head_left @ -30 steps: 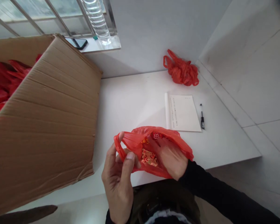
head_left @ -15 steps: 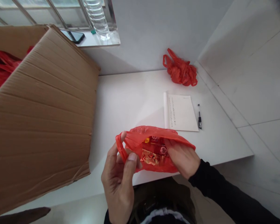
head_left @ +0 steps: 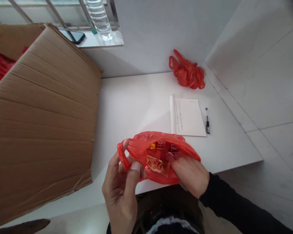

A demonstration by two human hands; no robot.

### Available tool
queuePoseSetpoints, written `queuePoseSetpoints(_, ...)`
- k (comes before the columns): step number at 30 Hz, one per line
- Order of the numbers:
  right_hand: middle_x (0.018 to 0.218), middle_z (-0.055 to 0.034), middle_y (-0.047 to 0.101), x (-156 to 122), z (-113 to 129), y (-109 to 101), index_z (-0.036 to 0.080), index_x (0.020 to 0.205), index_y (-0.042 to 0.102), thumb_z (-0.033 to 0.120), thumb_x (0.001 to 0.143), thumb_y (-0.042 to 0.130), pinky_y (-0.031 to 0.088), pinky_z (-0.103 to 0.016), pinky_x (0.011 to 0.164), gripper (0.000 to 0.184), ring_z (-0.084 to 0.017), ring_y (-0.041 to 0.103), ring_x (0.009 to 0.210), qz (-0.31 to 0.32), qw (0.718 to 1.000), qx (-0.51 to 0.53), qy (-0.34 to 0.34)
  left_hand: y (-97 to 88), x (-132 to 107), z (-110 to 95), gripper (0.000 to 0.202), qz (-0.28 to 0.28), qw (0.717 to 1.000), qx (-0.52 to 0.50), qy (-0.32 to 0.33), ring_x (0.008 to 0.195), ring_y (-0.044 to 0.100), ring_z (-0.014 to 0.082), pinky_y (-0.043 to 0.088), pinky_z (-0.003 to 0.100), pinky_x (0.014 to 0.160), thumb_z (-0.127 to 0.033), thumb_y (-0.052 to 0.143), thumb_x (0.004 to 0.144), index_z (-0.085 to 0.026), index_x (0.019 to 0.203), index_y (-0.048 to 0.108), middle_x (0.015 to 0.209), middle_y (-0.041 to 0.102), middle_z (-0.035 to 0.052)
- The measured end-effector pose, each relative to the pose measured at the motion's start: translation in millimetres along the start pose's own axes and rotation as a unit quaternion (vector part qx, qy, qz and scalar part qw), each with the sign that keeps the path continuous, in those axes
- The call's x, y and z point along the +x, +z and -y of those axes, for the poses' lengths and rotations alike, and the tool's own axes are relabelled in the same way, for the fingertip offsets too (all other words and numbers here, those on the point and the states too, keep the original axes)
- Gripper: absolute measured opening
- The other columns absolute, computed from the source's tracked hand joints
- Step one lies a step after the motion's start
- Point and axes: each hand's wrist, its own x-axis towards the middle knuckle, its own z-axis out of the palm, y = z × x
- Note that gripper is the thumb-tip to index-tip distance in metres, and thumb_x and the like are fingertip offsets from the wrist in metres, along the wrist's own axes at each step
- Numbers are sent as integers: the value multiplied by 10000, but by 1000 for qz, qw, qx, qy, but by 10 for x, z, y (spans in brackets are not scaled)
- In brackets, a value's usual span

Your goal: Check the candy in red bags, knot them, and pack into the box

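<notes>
A red plastic bag (head_left: 141, 139) lies open at the table's front edge. Hooked through its handle loop, my left hand (head_left: 123, 185) grips the bag's left side between thumb and fingers. My right hand (head_left: 189, 169) reaches into the mouth from the right, its fingers bent in among the small packets and their tips partly hidden. Inside, a gold-and-red wrapped packet (head_left: 157, 165) lies just left of my right fingers. A dark red packet (head_left: 161, 144) rests behind it, and several more are partly covered.
On the white table (head_left: 132, 104) are a notepad (head_left: 190, 117), a pen (head_left: 207, 123) and a crumpled red bag (head_left: 189, 74). A large cardboard box (head_left: 46, 123) holding red bags stands at the left. The windowsill bears a phone (head_left: 78, 37) and a clear bottle (head_left: 100, 19).
My right hand has shifted slightly down and left inside the bag, and the packets around its fingers have moved. The left hand keeps its hold on the handle. The view has shifted slightly.
</notes>
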Motion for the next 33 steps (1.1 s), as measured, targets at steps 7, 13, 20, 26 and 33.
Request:
queuePoseSetpoints(7, 1054, -149, 740, 98, 250, 248, 150, 1236, 672, 91, 965, 449, 547, -415, 862, 356, -316, 689, 1065, -93, 996, 8, -18, 1, 3, -13, 445, -8, 1000, -8, 3, 693, 556, 146, 543, 252, 666, -285, 708, 916, -330, 1356, 661, 726, 555, -16)
queuePoseSetpoints(13, 1073, -118, 754, 231, 386, 532, 201, 1229, 673, 156, 1019, 403, 543, -387, 921, 345, -277, 702, 1056, -135, 990, 35, 14, -4, 11, -10, 443, -4, 1000, -4, 7, 696, 574, 134, 546, 247, 688, -281, 707, 923, -325, 1361, 657, 750, 573, -19)
queuePoseSetpoints(20, 1293, -62, 702, 197, 410, 258, 271, 1356, 614, 251, 1053, 402, 529, -441, 1007, 370, -289, 629, 1231, -125, 986, 109, 18, -12, 7, -2, 484, -6, 1000, -10, 2, 692, 569, 125, 554, 252, 690, -285, 698, 930, -335, 1405, 620, 824, 626, -9)
queuePoseSetpoints(26, 1315, -129, 673, 145, 315, 56, 181, 1281, 644, 175, 1030, 406, 500, -431, 1039, 345, -299, 593, 1274, -93, 988, 123, 16, -23, 15, -35, 448, -11, 1000, -7, 15, 653, 545, 118, 537, 251, 686, -269, 690, 936, -313, 1379, 641, 724, 594, -30)
queuePoseSetpoints(33, 1009, -58, 748, -64, 104, -53, 207, 1148, 608, 186, 873, 528, 553, -371, 791, 287, -254, 726, 907, -93, 931, 351, 26, -17, 22, -79, 451, -25, 999, -32, 37, 627, 529, 122, 507, 254, 627, -243, 715, 897, -283, 1344, 666, 704, 610, -23)
